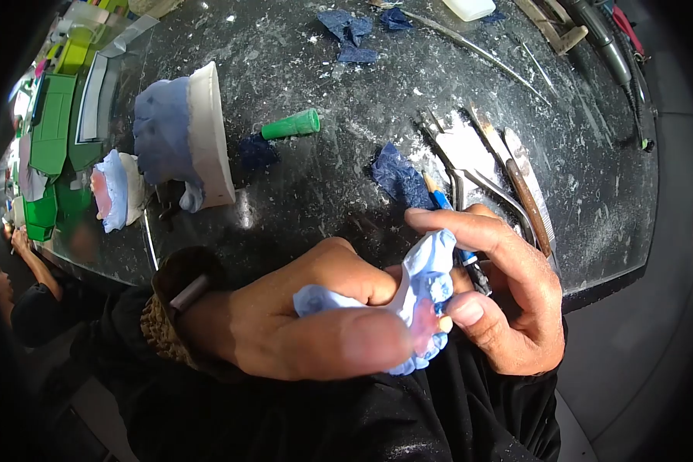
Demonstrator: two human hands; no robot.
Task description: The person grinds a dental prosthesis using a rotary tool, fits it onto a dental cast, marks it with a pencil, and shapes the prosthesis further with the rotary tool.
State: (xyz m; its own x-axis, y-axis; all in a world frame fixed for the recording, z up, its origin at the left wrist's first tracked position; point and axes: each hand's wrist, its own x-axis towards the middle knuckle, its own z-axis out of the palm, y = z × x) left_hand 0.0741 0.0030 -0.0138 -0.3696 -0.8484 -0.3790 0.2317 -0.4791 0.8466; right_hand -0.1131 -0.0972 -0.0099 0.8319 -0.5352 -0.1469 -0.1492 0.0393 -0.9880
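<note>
My left hand (308,308) is closed around a light-blue plaster dental cast (431,258), its thumb blurred over the front. A patch of pink wax (423,323) with a small yellowish artificial tooth (444,324) sits in the row of blue teeth. From the other side, my right hand (516,300) curls about the cast. The right thumb tip is at the artificial tooth, and the index finger reaches toward the cast's upper end. A blue pencil (441,200) shows behind the right fingers; whether they touch it I cannot tell.
A larger blue-and-white dental cast (181,135) and a smaller cast with pink wax (114,191) stand left on the dusty black table (308,185). A green tube (291,124), crumpled blue paper (396,173) and a wooden-handled knife (527,200) lie ahead. Another person's arm (38,262) shows far left.
</note>
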